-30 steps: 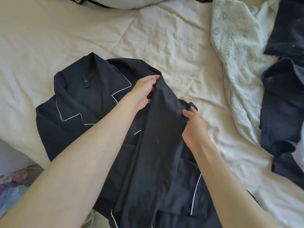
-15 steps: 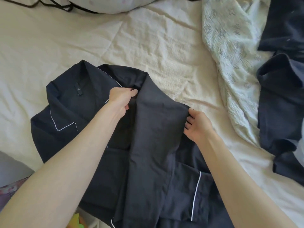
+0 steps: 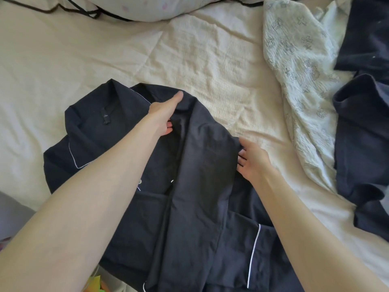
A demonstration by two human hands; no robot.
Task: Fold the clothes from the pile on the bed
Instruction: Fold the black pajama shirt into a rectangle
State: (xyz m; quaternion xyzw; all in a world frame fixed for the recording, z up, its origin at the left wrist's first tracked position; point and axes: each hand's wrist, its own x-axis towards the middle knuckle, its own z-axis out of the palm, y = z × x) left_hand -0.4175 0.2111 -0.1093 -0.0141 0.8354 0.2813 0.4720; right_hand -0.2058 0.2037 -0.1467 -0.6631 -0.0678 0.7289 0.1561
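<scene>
A dark navy pajama shirt (image 3: 117, 148) with white piping lies collar-up on the cream bed cover (image 3: 210, 60). Its right side is folded inward as a long panel (image 3: 200, 186) down the middle. My left hand (image 3: 166, 112) lies flat with fingers stretched along the panel's upper left edge, near the collar. My right hand (image 3: 252, 161) rests open at the panel's right edge, fingertips touching the cloth. Neither hand pinches the fabric.
A pile of clothes sits at the right: a pale printed garment (image 3: 299, 76) and dark navy pieces (image 3: 362, 133). A pillow (image 3: 151, 7) with dark trim lies at the top. The bed's near left edge shows a grey floor (image 3: 12, 213).
The left hand released its grip on the folded panel and stretched flat toward the collar. The right hand let go of the panel's edge and spread open beside it.
</scene>
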